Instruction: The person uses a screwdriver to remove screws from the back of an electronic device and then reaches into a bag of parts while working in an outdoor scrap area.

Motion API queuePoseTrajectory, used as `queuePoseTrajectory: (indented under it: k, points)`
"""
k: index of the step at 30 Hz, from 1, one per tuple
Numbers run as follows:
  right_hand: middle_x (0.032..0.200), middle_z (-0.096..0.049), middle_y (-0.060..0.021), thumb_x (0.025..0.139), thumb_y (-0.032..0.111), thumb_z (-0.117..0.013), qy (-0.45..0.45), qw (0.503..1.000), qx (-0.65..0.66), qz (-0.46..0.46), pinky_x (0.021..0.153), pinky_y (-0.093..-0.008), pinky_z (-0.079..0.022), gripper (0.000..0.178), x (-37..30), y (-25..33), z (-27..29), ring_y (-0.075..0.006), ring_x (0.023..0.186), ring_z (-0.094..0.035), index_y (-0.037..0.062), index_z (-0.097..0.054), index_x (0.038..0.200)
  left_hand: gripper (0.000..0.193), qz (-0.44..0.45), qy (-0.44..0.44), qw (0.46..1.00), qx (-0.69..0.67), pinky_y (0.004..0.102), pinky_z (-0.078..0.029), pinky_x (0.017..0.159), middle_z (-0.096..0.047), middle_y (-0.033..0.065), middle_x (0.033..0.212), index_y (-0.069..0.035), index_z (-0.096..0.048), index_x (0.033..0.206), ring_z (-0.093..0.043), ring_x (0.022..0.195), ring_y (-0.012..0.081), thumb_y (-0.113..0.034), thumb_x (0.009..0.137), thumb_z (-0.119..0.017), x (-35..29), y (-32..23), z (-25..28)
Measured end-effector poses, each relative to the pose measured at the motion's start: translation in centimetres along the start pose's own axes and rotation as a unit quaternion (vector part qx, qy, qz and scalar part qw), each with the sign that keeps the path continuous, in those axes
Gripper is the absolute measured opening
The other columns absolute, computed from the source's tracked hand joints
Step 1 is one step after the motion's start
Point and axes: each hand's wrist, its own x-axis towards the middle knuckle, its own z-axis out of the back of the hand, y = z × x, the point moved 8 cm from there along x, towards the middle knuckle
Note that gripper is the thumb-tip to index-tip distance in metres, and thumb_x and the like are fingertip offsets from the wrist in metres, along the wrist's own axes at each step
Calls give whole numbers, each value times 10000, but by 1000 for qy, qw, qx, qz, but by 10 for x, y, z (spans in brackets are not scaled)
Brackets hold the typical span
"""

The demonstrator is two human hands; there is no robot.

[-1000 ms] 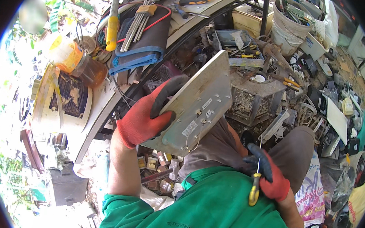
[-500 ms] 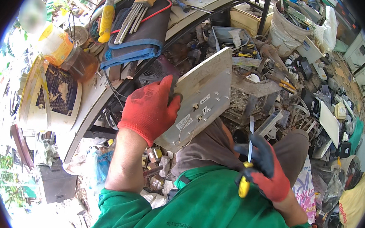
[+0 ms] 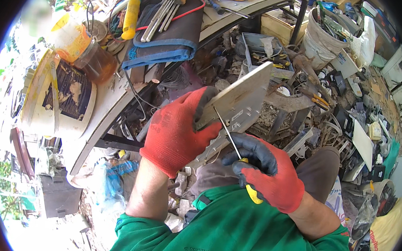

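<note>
In a red work glove with dark fingertips, my left hand point(image 3: 175, 133) is closed on the left edge of a flat grey metal panel point(image 3: 252, 94). The panel is held tilted above my lap, its face with small posts and labels turned toward me. My right hand point(image 3: 274, 175), gloved the same way, grips a screwdriver point(image 3: 253, 193) by its yellow handle. The thin shaft points up and left, and its tip lies at the panel's face close to my left fingers. Whether the tip touches a screw cannot be made out.
To the left, a bench point(image 3: 101, 111) holds a large tub point(image 3: 74, 98), a jar of amber liquid point(image 3: 96, 62) and a folded dark cloth point(image 3: 169, 39) with hex keys. Beyond the panel are a blue-grey tray point(image 3: 279, 72) and a bucket point(image 3: 323, 43). Scrap parts cover the ground at right.
My right hand has moved up and left, bringing the screwdriver to the panel's face. The screwdriver, upright before, now slants left. The panel has tilted to a steeper angle in my left hand.
</note>
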Motion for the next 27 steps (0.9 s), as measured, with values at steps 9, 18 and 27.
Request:
queuePoseTrajectory:
  k: [9, 18, 27]
  points:
    - [1147, -692, -119, 987, 38, -573, -15, 999, 37, -22, 726, -250, -530, 506, -8, 7, -8, -78, 871, -608, -30, -456, 1475, 619, 1, 0, 1000, -8, 373, -558, 901, -728, 170, 1132, -44, -643, 1288, -729, 1049, 305, -163, 717, -852, -8, -2, 2]
    - [1132, -694, -197, 956, 137, -581, -28, 996, 77, -39, 700, -281, -546, 572, -8, 0, -5, -130, 750, -657, -44, -445, 1482, 614, 7, 12, 1000, 4, 381, -565, 891, -725, 169, 1141, -65, -642, 1300, -725, 1039, 323, -186, 735, -848, -8, -4, -3]
    - [1125, -692, -203, 971, 164, -606, -39, 993, 101, -45, 675, -287, -543, 559, -10, -3, -5, -151, 730, -670, -28, -459, 1475, 601, -4, 7, 1000, 9, 383, -565, 883, -725, 165, 1143, -75, -651, 1294, -720, 1041, 331, -188, 736, -845, -8, -9, -4]
